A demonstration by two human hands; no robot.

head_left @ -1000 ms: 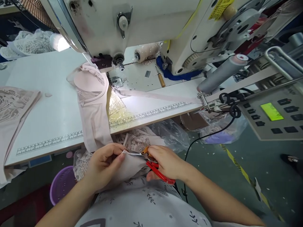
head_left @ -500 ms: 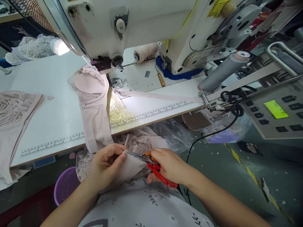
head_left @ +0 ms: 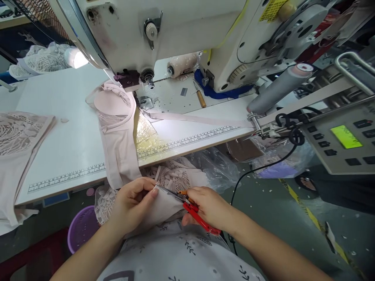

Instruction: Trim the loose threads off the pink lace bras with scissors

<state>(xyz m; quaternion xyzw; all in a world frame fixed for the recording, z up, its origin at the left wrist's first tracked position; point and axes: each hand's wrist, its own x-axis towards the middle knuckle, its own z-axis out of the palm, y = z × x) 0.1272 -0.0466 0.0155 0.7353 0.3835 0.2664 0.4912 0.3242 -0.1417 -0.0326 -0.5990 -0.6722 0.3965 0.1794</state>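
My left hand (head_left: 134, 205) pinches the upper edge of a pale pink fabric piece (head_left: 164, 207) between thumb and fingers, over my lap. In my right hand (head_left: 206, 207) are scissors (head_left: 197, 218) with a red handle and an orange part by the fingers. Their blades lie along the fabric's edge, the tips close to my left fingertips. Lace fabric (head_left: 175, 179) of the same pale pink bunches behind my hands, below the table edge. A pale pink bra (head_left: 118, 140) rests under the sewing machine (head_left: 125, 43), its lower band hanging over the edge just above my left hand.
A ruler-marked white table (head_left: 67, 140) carries another lace garment (head_left: 23, 144) at left. A pale elastic strip (head_left: 199, 118) runs to a metal feeder by a control box (head_left: 342, 136). A purple basket (head_left: 83, 228) stands low at left. A black cable hangs at right.
The scissor tips have shifted slightly along the fabric edge, while both hands stay nearly in place. At right, another person's sandalled foot and dark trouser leg show more on the floor.
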